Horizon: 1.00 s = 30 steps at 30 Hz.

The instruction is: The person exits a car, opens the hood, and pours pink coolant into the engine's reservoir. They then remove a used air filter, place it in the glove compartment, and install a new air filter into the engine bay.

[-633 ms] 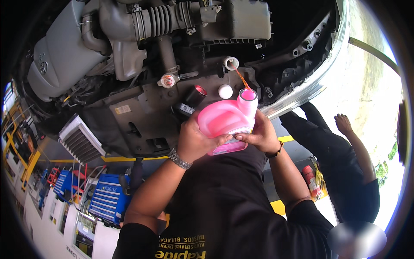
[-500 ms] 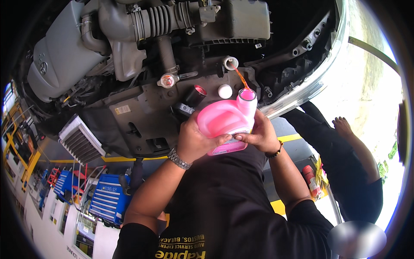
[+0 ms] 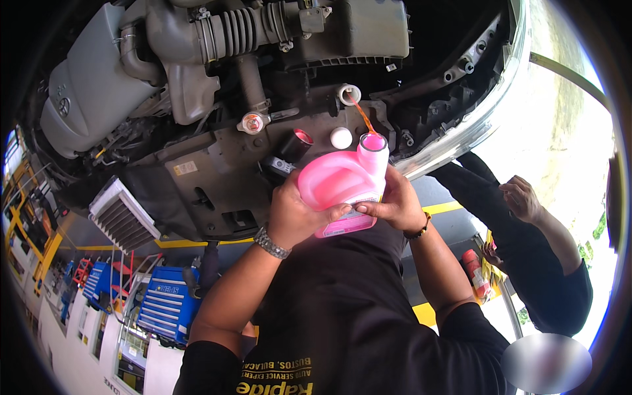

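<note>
Between both hands I hold a pink plastic jug [image 3: 336, 187], tipped with its neck toward the engine bay. My left hand [image 3: 295, 209] wraps its handle side, and my right hand [image 3: 398, 205] grips the other side, the thumbs nearly meeting on the label. An orange-pink stream of liquid [image 3: 363, 117] runs from the jug's mouth into a round white filler neck [image 3: 348, 95]. A white cap [image 3: 341, 137] sits on the dark cover just left of the jug's mouth. Beside it lies a dark cup-like piece [image 3: 296, 143] with a red inside.
A metal radiator cap [image 3: 253, 123] sits left of the filler neck. Left of my arms is an air filter [image 3: 125, 212] in a white frame; blue tool cabinets [image 3: 166, 303] stand beyond it. Another person [image 3: 550, 263] in dark clothes is close on my right.
The jug and my hands stay nearly in place while the liquid keeps flowing. The other person's raised hand has shifted, with the fingers now curled; their other hand shows near the red bottle.
</note>
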Available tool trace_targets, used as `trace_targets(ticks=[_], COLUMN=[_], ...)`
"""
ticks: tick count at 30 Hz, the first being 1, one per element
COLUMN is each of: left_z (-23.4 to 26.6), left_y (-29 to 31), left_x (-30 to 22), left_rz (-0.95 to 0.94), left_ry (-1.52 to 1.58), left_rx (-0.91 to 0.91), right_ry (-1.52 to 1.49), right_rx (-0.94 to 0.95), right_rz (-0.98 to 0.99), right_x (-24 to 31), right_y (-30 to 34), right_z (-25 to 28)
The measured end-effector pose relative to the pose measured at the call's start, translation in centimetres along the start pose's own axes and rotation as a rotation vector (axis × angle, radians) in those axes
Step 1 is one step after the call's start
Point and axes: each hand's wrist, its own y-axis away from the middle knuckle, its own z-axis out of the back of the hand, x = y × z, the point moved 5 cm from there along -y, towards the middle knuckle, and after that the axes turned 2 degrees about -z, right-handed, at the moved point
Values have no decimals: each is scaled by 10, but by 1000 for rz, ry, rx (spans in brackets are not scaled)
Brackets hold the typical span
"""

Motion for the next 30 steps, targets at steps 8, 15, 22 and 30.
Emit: trace_targets(ticks=[8, 15, 22, 30], left_z=[0, 1, 0, 3], left_y=[-1, 0, 0, 1], left_x=[-3, -3, -6, -13], left_rz=[-25, -47, -104, -108], left_ry=[-12, -30, -27, -53], left_rx=[5, -25, -76, -77], right_ry=[-6, 34, 47, 24], right_rx=[-5, -4, -8, -2], right_rz=[11, 11, 10, 16], right_x=[0, 1, -3, 2], right_y=[0, 1, 3, 3], right_z=[-1, 1, 1, -2])
